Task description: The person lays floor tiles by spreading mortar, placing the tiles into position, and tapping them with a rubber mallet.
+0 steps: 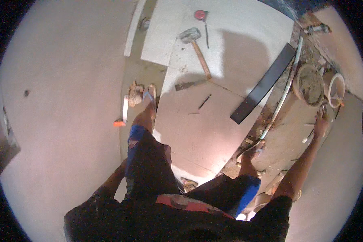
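Note:
My right hand [321,119] reaches far out to the right, just below two round buckets. Its fingers look closed on something small and greyish that I cannot make out. Closest to it is the smaller pale bucket [336,90], beside a wider bucket [309,85] filled with grey-brown mortar. My left forearm [116,177] runs up to my bent left leg, which hides the hand. Between my feet, large pale tiles [201,121] carry a rubber mallet [190,36] with a wooden handle, a flat blade-like tool [185,85], and a dark pencil-like stick [205,101].
A red tape measure [200,15] lies at the far end. A long dark bar [264,84] slants across the tiles' right edge, next to a pale pipe [284,92]. By my left foot are an orange-ended white piece [124,109] and a mortar lump [136,92].

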Demonstrator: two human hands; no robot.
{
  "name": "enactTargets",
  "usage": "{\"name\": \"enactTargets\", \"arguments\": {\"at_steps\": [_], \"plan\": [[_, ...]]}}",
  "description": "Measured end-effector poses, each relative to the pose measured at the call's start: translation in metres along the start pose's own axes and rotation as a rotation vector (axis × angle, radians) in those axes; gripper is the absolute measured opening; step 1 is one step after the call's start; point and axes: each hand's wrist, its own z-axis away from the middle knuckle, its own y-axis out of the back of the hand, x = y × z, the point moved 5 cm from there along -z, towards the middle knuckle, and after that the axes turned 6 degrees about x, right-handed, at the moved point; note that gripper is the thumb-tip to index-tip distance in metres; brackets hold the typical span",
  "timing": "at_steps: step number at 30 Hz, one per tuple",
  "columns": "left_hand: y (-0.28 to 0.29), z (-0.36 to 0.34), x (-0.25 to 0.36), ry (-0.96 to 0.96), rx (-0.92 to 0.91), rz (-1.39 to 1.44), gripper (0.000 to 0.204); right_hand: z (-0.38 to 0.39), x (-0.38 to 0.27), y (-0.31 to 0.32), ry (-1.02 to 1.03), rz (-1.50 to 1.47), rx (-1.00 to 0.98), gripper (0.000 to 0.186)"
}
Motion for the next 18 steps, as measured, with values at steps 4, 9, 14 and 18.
{"name": "enactTargets", "arguments": {"at_steps": [4, 9, 14, 18], "plan": [[-0.019, 0.085, 0.007, -0.008, -0.1, 0.228, 0.038, 0.042, -0.027, 0.089, 0.068, -0.056, -0.135, 0.047], [-0.036, 0.202, 0.096, -0.234, -0.147, 0.197, 0.05, 0.091, -0.009, 0.164, 0.044, -0.032, -0.036, 0.05], [-0.006, 0.187, 0.064, -0.165, 0.004, 0.144, 0.065, 0.171, -0.111, 0.162, -0.253, -0.41, -0.2, 0.045], [0.042, 0.095, 0.087, -0.124, -0.083, 0.089, 0.069, 0.25, -0.07, 0.195, -0.443, -0.216, -0.072, 0.035]]}}
